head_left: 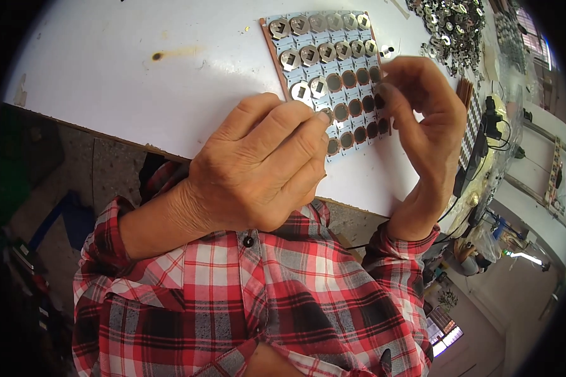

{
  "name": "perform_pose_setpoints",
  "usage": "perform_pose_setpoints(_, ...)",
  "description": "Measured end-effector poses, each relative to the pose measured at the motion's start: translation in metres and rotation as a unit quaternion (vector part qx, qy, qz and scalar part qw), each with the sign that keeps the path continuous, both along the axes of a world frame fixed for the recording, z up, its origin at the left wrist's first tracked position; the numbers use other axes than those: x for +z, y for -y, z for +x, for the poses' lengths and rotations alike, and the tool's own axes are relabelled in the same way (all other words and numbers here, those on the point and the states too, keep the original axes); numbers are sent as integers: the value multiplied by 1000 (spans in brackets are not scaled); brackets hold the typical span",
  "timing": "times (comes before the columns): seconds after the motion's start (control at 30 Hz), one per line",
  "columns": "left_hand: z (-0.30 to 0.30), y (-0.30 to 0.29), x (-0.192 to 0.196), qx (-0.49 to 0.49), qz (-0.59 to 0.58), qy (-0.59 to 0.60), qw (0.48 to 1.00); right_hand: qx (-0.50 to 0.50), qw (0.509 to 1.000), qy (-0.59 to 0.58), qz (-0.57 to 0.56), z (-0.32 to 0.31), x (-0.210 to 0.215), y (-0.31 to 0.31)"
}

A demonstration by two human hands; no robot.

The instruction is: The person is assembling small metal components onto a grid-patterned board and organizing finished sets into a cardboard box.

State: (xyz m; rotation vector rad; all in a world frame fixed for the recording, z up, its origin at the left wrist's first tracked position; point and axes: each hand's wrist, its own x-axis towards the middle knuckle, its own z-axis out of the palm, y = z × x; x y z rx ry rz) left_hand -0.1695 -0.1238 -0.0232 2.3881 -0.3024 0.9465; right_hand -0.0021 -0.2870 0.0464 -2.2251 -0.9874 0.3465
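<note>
A panel of light-blue circuit boards (331,67) lies on the white table. Its far rows carry silvery round metal clips (309,55) with cut-out slots; the nearer rows show bare dark round pads (355,107). In the third row, only the two leftmost places have clips. My left hand (264,160) is over the panel's near left side, fingers pressed together at a place in the fourth row; what they pinch is hidden. At the right edge my right hand (424,107) hovers with curled fingers, thumb and forefinger apart, nothing visible between them.
A loose metal piece (388,51) lies just beyond my right hand. A heap of small metal parts (449,28) spreads over the far right. Past my right wrist, more panels (475,125) stand near black cables (497,129). The table's front edge (107,130) runs below my hands.
</note>
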Motion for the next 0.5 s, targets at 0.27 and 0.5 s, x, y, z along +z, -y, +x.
perform_pose_setpoints(0.27,0,-1,2,3,9,-8,1000,-54,955,-271,110,-26,0,-22)
perform_pose_setpoints(0.5,1,2,1,12,-13,5,1000,-31,980,-162,107,-27,-12,-26)
